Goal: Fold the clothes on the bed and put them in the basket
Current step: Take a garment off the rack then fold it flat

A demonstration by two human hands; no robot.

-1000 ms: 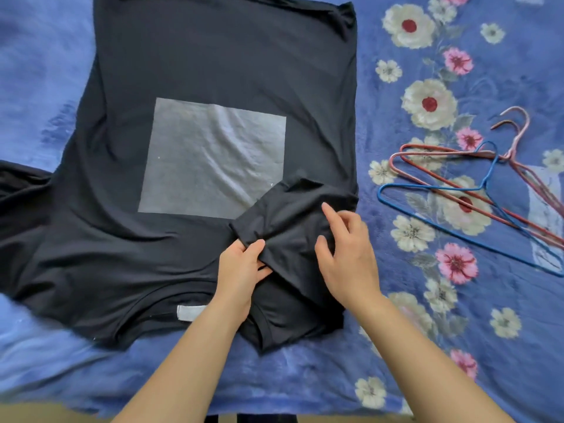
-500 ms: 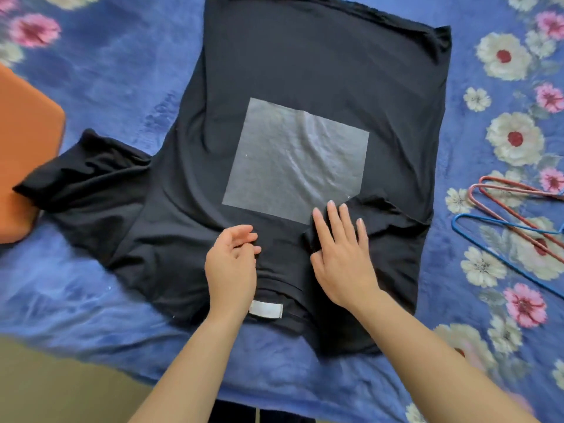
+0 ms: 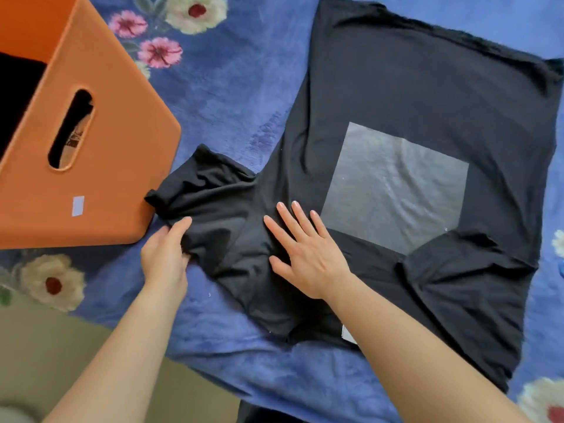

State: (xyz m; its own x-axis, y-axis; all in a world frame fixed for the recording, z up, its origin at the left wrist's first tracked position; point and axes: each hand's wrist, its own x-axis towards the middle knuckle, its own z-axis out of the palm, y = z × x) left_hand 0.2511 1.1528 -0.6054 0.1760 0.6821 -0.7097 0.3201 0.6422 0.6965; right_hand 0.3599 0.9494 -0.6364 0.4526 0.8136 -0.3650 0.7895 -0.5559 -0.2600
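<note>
The black shirt (image 3: 396, 96) lies spread on the bed (image 3: 229, 87), 1 sleeve (image 3: 201, 190) against the orange basket (image 3: 122, 148). My left hand (image 3: 166, 257) pinches that sleeve; my right hand (image 3: 308, 257) presses flat on the shirt, fingers straight.

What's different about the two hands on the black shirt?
The left hand grips the sleeve with curled fingers; the right hand lies flat with fingers spread. The left hand is beside the orange basket; the right hand is nearer the grey square. Both touch the black T-shirt.
</note>
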